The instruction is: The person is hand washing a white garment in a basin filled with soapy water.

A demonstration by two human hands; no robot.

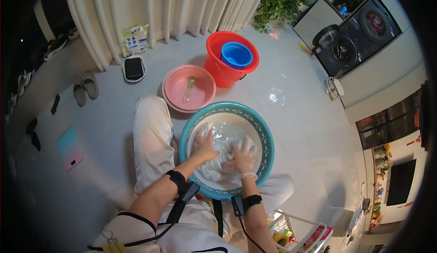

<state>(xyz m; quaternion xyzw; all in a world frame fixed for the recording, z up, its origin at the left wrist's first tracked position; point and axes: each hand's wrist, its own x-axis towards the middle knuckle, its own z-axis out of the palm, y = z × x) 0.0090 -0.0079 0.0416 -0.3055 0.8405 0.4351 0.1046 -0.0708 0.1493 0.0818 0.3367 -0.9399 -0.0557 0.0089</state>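
Note:
A teal-rimmed basin (187, 132) stands between my legs with water in it. Under the water lies a bunched white cloth (210, 173). My left hand (205, 147) is in the left part of the basin, its fingers closed over a fold of the cloth and its thumb raised. On the right side, my right hand (244, 158), in a clear plastic glove, has its fingers curled over another bunched part. The water and cloth partly hide the fingertips of both hands.
Beyond the basin are stacked pink basins (171, 96) with a pale brush-like tool (188, 90) inside, and a red bucket (217, 73) holding a blue tub (236, 55). A detergent-style bag (136, 40) leans by the curtain (182, 12). A wire-framed rack (318, 239) stands near right.

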